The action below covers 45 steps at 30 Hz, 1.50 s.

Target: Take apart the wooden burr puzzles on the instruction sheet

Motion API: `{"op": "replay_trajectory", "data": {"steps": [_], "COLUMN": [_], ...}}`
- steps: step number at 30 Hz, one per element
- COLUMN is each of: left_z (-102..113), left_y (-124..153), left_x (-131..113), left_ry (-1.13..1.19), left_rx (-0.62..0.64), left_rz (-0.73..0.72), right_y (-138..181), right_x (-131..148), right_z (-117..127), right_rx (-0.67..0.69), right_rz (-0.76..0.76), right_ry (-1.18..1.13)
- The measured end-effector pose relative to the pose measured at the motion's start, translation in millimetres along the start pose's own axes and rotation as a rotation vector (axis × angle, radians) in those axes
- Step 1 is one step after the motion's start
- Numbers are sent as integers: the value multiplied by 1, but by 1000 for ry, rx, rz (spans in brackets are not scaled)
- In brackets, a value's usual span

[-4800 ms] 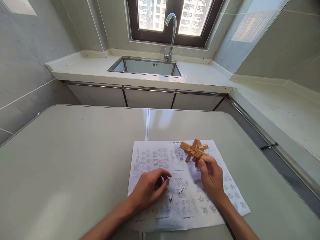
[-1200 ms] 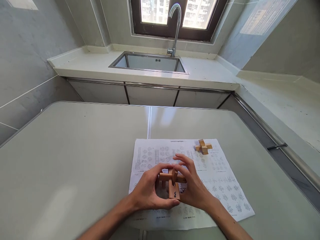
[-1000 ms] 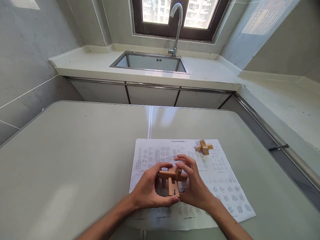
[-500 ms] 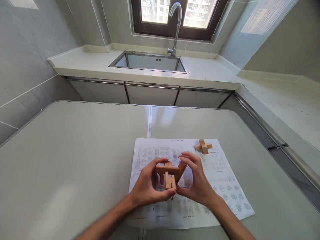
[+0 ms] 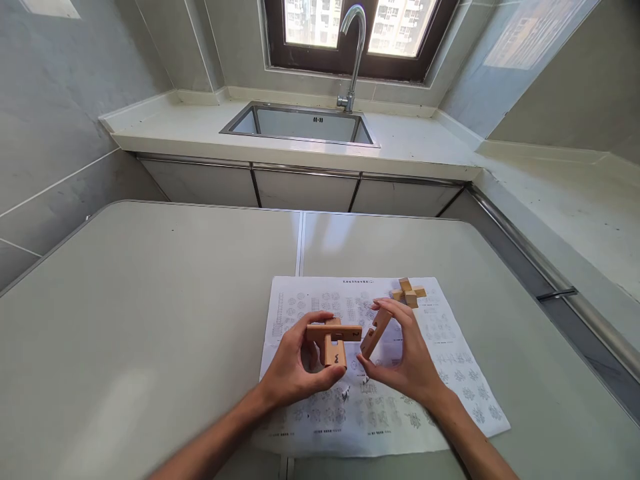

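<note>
My right hand, fingertips pinched on one wooden bar, has just drawn it clear of the crossed pieces, which my left hand grips above the instruction sheet on the table.

Grey tiled walls, steel sink under bright window, pale table.
</note>
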<state>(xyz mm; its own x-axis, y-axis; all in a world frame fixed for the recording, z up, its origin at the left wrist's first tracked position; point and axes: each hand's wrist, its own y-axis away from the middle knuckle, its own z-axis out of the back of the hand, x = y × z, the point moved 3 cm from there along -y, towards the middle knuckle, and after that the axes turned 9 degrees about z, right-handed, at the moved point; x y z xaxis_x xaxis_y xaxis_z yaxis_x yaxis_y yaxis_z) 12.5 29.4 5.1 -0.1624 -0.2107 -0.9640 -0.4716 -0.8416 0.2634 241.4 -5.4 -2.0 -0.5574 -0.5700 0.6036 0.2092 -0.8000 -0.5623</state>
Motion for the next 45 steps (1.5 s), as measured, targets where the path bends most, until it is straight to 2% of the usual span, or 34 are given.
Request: {"op": "replay_trajectory", "data": {"steps": [7, 17, 33, 41, 45], "left_z": [1, 0, -3, -3, -5], "left_y": [1, 2, 2, 2, 2], "left_x": [-1, -3, -4, -4, -2], "left_ry": [-44, -62, -26, -75, -57], "left_rx": [-8, -6, 24, 17, 33], "left_rz": [4, -16, -28, -36, -40], "right_y": [4, 0, 1, 2, -1], "right_x": [-1, 0, -6, -8, -2], "right_z": [-14, -15, -19, -19, -12], "right_rx": [191, 299, 316, 318, 256], "right_rz": [1, -100, -11, -8, 8], "right_ry": [-59, -44, 117, 113, 26]}}
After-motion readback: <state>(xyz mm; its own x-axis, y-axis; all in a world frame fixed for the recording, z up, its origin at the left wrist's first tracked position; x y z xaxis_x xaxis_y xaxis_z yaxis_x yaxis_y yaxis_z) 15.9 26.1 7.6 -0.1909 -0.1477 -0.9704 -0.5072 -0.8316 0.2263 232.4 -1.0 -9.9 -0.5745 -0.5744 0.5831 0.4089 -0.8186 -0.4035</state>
